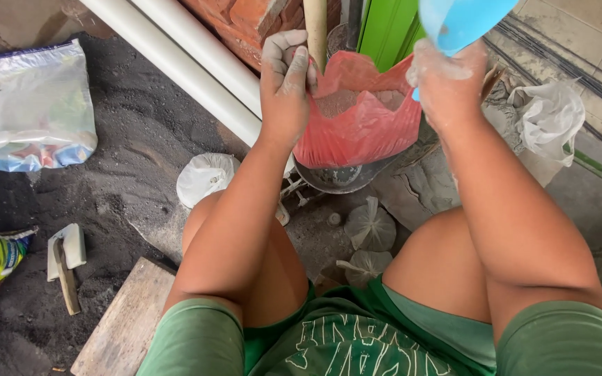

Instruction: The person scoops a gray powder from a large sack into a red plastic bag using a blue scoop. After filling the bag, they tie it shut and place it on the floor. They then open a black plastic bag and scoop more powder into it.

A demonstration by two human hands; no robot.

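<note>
A red plastic bag [357, 125] with grey powder inside sits open in a dark round bowl [336, 177]. My left hand [286, 87], dusted with grey powder, pinches the bag's left rim beside an upright wooden handle [315, 31]. My right hand [447, 80], also dusty, grips a blue plastic scoop [461, 21] held above the bag's right edge.
Two white pipes [189, 63] run along a brick wall. Small tied clear bags [371, 226] lie between my knees, a white bag [205, 177] at my left knee. A large clear sack [26, 104], a trowel-like tool [65, 257] and a wooden board [123, 320] lie left on dark sand.
</note>
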